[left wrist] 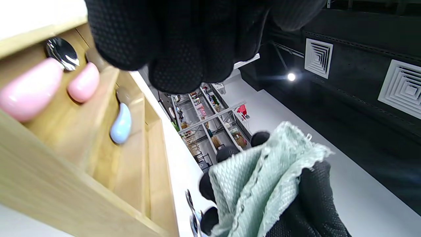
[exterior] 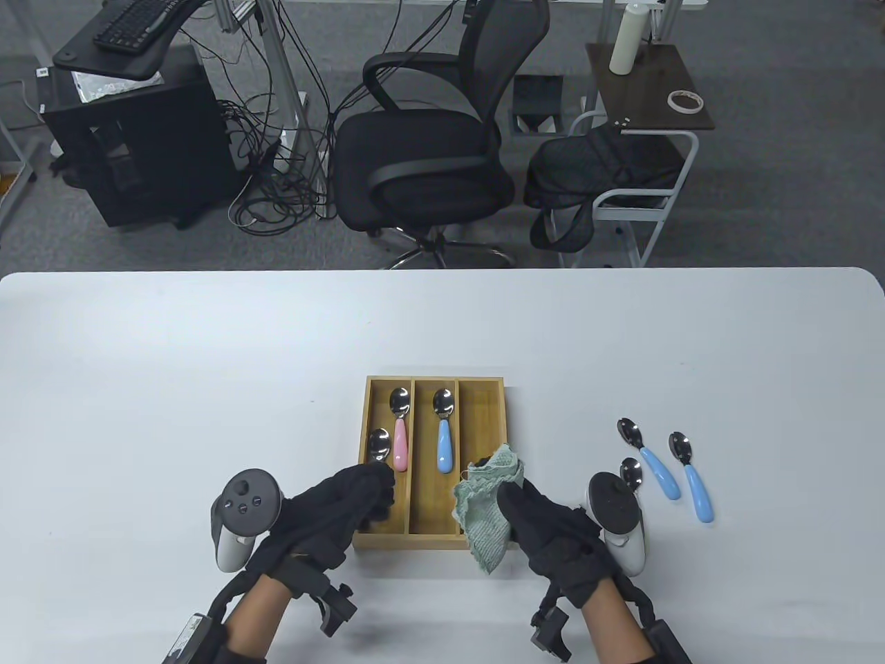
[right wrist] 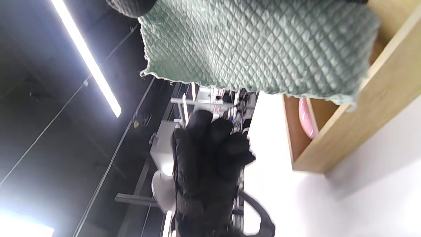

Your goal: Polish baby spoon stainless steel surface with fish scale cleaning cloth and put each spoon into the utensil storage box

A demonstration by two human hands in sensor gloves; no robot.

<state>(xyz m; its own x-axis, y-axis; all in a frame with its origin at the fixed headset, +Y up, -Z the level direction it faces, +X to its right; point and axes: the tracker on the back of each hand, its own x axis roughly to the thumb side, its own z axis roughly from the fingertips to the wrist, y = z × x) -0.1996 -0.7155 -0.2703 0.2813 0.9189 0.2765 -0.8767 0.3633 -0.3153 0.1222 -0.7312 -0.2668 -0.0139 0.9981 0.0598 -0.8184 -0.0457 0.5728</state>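
Observation:
The wooden utensil storage box (exterior: 415, 540) has three long compartments. Two pink-handled spoons lie in the left one: one (exterior: 399, 443) in full view, the other (exterior: 379, 443) showing its bowl only, its handle (left wrist: 29, 89) under my left hand. My left hand (exterior: 366, 484) hovers over that handle with fingers (left wrist: 177, 49) loosely curled and nothing between them. A blue-handled spoon (exterior: 443, 443) lies in the middle compartment. My right hand (exterior: 529, 515) grips the green fish scale cloth (exterior: 484, 515) over the box's right front corner.
Three blue-handled spoons lie on the white table right of the box: one (exterior: 650, 460), another (exterior: 693, 481), and a third (exterior: 631, 472) partly behind my right tracker. An office chair (exterior: 429, 159) and a side table (exterior: 650, 90) stand beyond the far edge.

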